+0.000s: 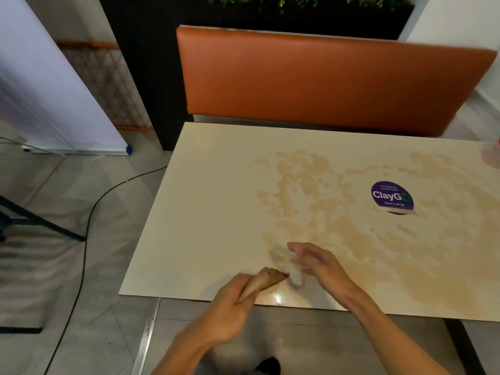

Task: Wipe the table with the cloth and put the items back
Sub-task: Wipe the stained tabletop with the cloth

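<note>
A cream table point(211, 201) carries a wide brownish spill point(311, 196) across its middle and right. Near the front edge lies a small, blurred whitish cloth point(296, 278), its left end stained brown. My left hand point(235, 304) reaches in from below and pinches that brown end with fingers held together. My right hand point(319, 263) hovers over the cloth's right side with straight fingers, touching its top. Motion blur hides the cloth's outline.
A round purple sticker point(392, 197) is stuck on the table at the right. An orange bench back point(324, 82) stands behind the far edge. A pinkish item point(493, 152) shows at the right border. A black cable point(89, 226) and a banner stand point(54, 104) are on the floor to the left.
</note>
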